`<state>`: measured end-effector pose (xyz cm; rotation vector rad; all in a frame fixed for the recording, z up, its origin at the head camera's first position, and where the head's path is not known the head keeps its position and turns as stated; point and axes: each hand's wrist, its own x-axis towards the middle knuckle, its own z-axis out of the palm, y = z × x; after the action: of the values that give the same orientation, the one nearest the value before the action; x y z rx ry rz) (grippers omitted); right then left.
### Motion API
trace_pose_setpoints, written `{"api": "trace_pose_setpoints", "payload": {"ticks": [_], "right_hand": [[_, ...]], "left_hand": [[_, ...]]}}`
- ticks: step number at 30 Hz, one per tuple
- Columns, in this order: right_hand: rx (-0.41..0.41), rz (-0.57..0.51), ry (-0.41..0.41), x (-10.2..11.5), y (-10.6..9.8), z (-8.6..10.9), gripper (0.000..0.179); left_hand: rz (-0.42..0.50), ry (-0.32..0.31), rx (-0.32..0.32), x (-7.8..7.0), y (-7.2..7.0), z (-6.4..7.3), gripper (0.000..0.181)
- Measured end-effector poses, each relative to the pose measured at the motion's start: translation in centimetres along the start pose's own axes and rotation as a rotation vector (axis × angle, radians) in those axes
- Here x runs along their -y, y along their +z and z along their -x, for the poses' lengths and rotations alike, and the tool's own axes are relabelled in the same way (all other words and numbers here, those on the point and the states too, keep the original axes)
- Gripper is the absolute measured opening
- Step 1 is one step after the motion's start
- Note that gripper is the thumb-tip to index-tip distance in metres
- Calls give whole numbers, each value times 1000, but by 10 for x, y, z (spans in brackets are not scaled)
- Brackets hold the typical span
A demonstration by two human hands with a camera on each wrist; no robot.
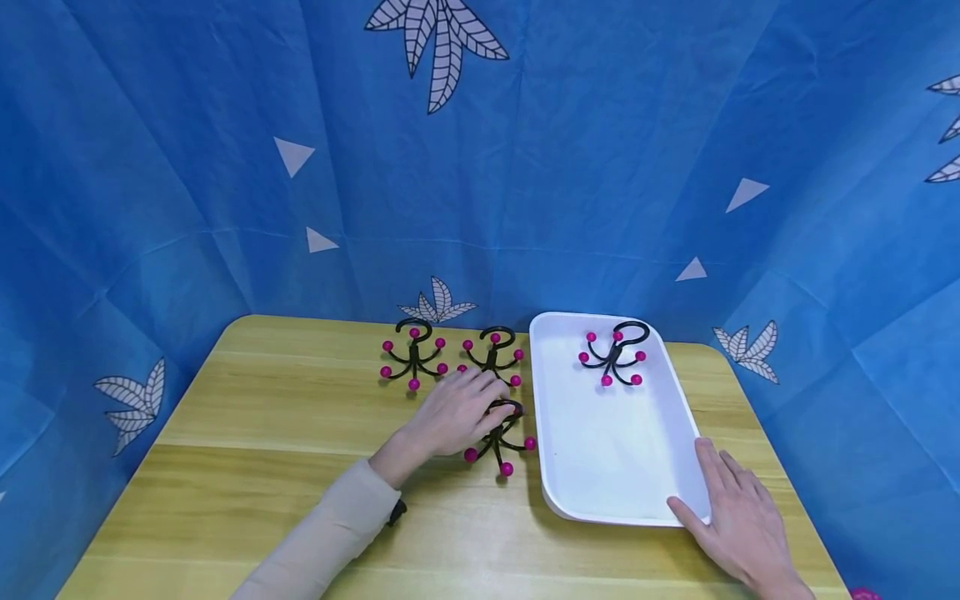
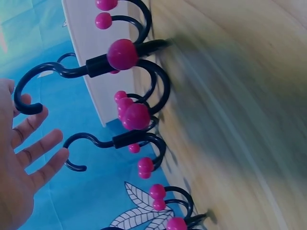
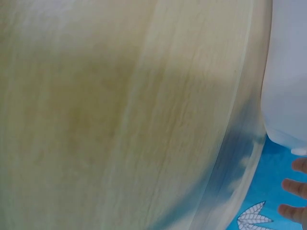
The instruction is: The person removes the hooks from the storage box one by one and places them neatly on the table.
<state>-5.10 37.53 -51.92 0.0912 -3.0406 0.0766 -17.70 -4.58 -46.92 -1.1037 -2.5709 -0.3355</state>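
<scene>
Hanging at the back is a big blue curtain (image 1: 615,167). In front is the wood table (image 1: 247,417), and on its right half sits the white tray (image 1: 607,467), long and low. My right hand (image 1: 746,517) rests at the tray's near right corner, fingers straight, not grabbing. My left hand (image 1: 461,412) is over the near rack (image 2: 103,63), a black one standing on the table just left of the tray. Those fingers look loose and spread, w/ the curly top (image 2: 19,91) close by; can't tell if skin touches it. Behind it are the middle rack (image 1: 491,361) and the left rack (image 1: 413,357), and the tray rack (image 1: 616,354) is at the far end of the tray. I'd guess the near rack is light, stiff & smooth, so a bit slippery, prob hard to break. Best hold, imo, is a pinch on the curly top or the straight stem (image 2: 96,67), b/c the bent legs (image 2: 166,86) stick out all round and may snag. Its pink balls (image 1: 507,469) could bump the tray's side, just next to them, so straight up is safest. More room's on the left; it's tight behind, b/c the middle rack is v. close.
</scene>
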Motion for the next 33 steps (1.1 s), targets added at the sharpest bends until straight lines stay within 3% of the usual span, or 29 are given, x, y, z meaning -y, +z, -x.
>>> {"api": "trace_pose_setpoints", "payload": {"ticks": [8,14,21,27,33], "right_hand": [[-20,-6,-11,0,2,-1,107],[6,-3,-1,1,0,-1,108],[-44,-6,-21,1,0,0,107],[-12,9,-4,1,-2,0,108],[10,21,6,2,-2,-1,108]], "left_hand": [[22,-1,-11,-12,-9,-16,35],[48,-10,-53,-24,-18,-32,34],[90,-25,-93,-39,-23,-54,35],[65,-35,-60,-55,-22,-71,38],[3,-4,-37,-73,-20,-86,45]]}}
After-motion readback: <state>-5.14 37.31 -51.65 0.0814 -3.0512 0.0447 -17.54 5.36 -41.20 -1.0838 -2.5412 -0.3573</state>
